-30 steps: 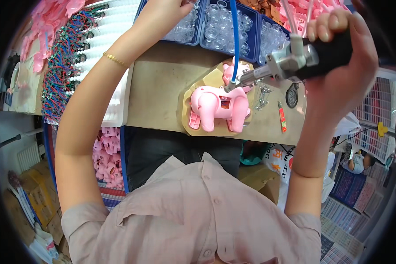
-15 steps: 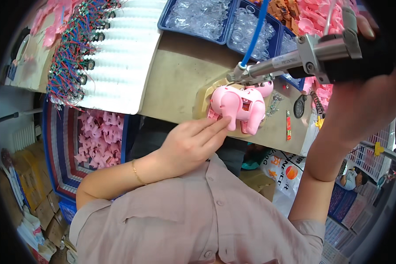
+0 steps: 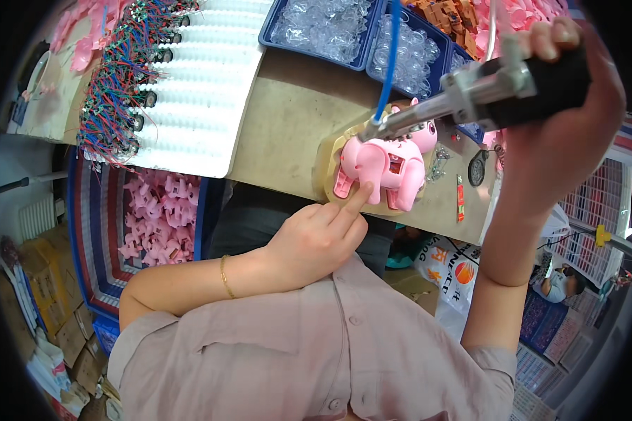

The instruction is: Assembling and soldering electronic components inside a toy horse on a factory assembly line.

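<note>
A pink toy pony lies on its side in a beige holder on the worktable, its legs towards me and its head at the right. A rectangular opening shows in its belly side. My left hand rests its stretched index fingertip on one of the pony's legs, the other fingers loosely bent and holding nothing. My right hand is wrapped round the black grip of a power screwdriver. The tool slants down leftwards, its metal nose over the pony's upper left end; whether it touches is unclear.
Blue trays of clear plastic parts stand at the back. Left of them lies a white ribbed sheet beside many wired components. A striped bin holds pink parts. Small screws lie right of the holder. A blue hose runs to the screwdriver.
The screwdriver has swung, its nose shifting slightly left and its grip lowering and moving left. My left hand has slid down a little, leaving only the index finger on the leg.
</note>
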Available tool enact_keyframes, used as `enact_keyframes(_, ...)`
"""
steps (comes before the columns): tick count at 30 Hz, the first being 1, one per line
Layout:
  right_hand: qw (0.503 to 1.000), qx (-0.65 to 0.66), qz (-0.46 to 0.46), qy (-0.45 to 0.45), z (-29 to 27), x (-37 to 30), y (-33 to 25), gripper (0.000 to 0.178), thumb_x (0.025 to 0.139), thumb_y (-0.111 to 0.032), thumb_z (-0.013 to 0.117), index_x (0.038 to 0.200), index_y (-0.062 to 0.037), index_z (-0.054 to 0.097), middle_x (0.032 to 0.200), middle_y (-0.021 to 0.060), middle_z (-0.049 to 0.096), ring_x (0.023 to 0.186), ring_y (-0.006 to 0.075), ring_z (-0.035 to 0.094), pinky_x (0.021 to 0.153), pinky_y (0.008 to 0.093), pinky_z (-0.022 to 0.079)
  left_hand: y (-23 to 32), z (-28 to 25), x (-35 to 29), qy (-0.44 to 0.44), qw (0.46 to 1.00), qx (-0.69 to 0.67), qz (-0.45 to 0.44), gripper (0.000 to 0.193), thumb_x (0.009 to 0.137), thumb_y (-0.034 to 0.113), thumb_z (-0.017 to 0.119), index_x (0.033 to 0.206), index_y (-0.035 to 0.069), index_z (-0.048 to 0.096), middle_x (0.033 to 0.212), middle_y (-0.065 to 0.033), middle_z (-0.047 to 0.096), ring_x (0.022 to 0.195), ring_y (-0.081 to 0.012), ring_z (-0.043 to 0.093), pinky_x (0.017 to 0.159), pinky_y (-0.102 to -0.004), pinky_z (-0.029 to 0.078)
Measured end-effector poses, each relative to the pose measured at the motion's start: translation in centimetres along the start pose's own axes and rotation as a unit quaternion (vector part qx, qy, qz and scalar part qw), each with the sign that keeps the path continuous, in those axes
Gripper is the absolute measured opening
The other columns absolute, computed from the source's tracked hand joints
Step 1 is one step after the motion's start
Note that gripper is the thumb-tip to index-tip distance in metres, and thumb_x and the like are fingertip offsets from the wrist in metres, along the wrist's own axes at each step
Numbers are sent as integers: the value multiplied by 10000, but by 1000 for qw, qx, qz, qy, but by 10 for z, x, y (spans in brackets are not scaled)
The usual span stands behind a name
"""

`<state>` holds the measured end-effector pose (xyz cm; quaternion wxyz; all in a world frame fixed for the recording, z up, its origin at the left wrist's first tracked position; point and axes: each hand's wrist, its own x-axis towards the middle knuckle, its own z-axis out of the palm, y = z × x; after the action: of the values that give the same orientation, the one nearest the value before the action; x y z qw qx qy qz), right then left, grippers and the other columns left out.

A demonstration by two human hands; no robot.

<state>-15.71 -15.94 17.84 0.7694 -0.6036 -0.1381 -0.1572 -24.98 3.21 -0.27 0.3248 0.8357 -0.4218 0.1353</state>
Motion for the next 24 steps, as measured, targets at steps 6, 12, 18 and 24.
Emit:
enact_keyframes(6, 997, -67, -19, -18, 8, -16, -8, 181, 894, -185, 454, 887, -9, 494, 855, 73, 477, 769, 180, 464, 728, 330, 435, 8, 5, -4, -21, 999, 22, 10, 126, 682, 83, 581, 681, 66, 456, 1320, -280, 492, 588, -123, 479, 565, -237, 432)
enact_keyframes(12, 989, -132, -41, -45, 19, -24, -9, 178, 892, -197, 463, 862, -22, 476, 836, 70, 465, 757, 176, 456, 710, 320, 430, 12, 6, -5, -16, 999, 41, 6, 139, 687, 87, 581, 676, 66, 445, 1327, -318, 467, 583, -119, 472, 559, -230, 424)
enact_keyframes(18, 975, -201, -65, -61, 30, -28, -7, 182, 890, -209, 472, 836, -35, 458, 817, 67, 453, 745, 171, 448, 691, 311, 426, 14, 10, -7, -18, 998, 57, 12, 153, 685, 98, 578, 646, 68, 433, 1319, -338, 462, 555, -118, 464, 527, -226, 412)
enact_keyframes(24, 987, -126, -46, -85, 29, -14, 2, 179, 866, -201, 487, 815, -36, 440, 802, 55, 440, 739, 161, 440, 691, 322, 395, 13, 3, -6, -41, 997, 72, 1, 172, 650, 78, 578, 641, 73, 406, 1315, -310, 475, 535, -125, 465, 521, -254, 425)
